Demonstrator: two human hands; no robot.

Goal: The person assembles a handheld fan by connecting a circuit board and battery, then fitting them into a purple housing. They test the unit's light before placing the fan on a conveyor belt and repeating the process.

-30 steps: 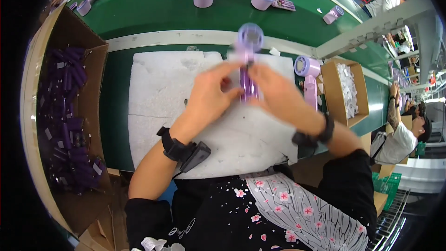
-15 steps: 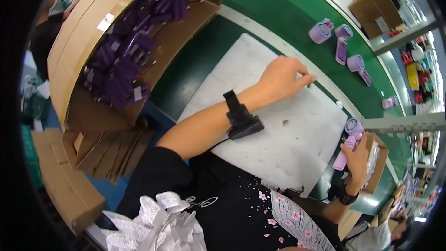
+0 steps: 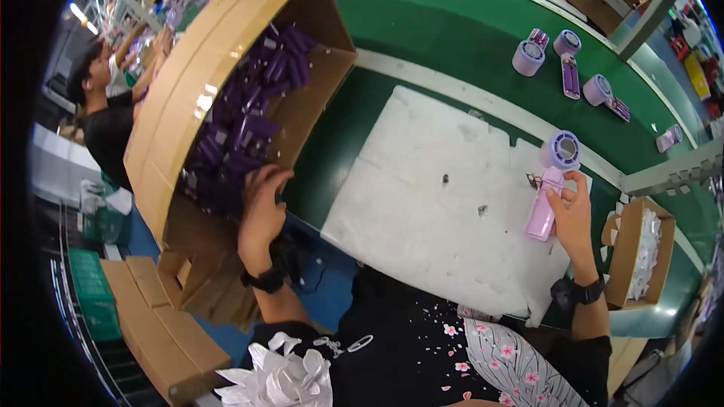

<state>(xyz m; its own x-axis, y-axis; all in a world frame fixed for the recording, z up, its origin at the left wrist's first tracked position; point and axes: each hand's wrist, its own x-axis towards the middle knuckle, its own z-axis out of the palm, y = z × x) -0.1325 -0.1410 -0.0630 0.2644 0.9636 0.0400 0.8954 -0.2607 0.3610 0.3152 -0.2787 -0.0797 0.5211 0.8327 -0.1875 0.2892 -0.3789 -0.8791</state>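
My right hand (image 3: 575,222) grips a pink and lilac handheld fan (image 3: 541,215) by its handle over the right side of the white mat (image 3: 415,196). The fan's round lilac head (image 3: 562,150) points away from me, and a small dark piece or wire sticks out beside its neck. At the left, my left hand (image 3: 262,207) reaches into a tipped cardboard box (image 3: 170,128), against a heap of dark purple plastic parts (image 3: 241,136). Its fingers look bent and apart; some fingertips are hidden among the parts.
Several lilac fans (image 3: 529,58) lie on the green conveyor (image 3: 445,22) beyond the mat. A small carton (image 3: 620,264) with white wrapped items stands right of my right hand. Flattened cardboard (image 3: 162,324) leans at lower left. Another person (image 3: 105,117) works behind the big box.
My left hand has gone from above the mat to the purple parts in the box. My right hand has brought the fan from beside the small carton onto the mat's right side.
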